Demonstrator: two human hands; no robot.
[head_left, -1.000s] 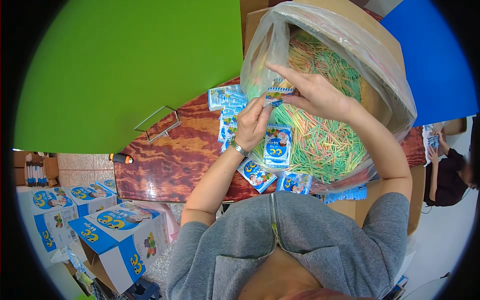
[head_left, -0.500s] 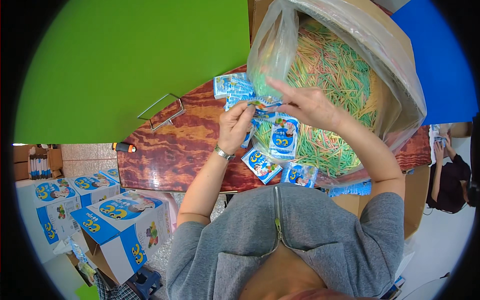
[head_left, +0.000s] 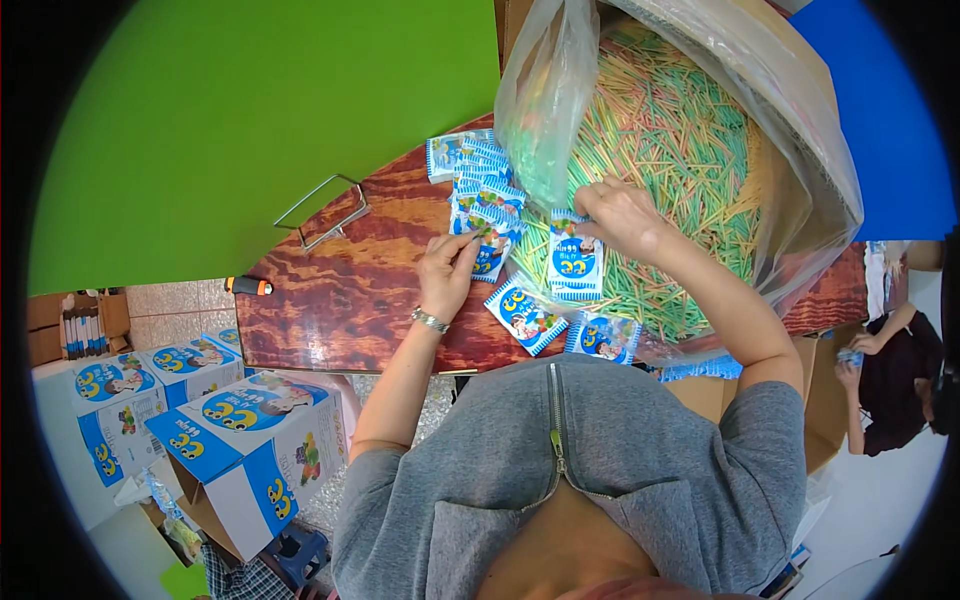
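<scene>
My left hand point(head_left: 446, 278), wearing a metal watch band, is closed with its fingertips at the edge of a small blue-and-white packet point(head_left: 490, 255). That packet lies at the near end of a row of overlapping packets point(head_left: 484, 165). To the right, my right hand point(head_left: 622, 218) pinches the top end of another packet point(head_left: 575, 268), which lies over the thin pastel sticks. A large clear plastic bag point(head_left: 545, 110) holds a heap of these yellow, green and pink sticks point(head_left: 680, 160). Two more packets, one tilted point(head_left: 524, 318) and one flatter point(head_left: 603, 338), rest by the table's near edge.
The reddish wood-grain table point(head_left: 340, 300) carries a bent metal wire stand point(head_left: 335, 215) and a black-and-orange object point(head_left: 248, 286). A green panel point(head_left: 270, 130) borders its far left. Printed cartons point(head_left: 250, 440) stand at lower left. Another person point(head_left: 900, 370) works at far right.
The packet both hands held up now lies on the row, with my left hand beside it. My right hand has moved down and right onto another packet.
</scene>
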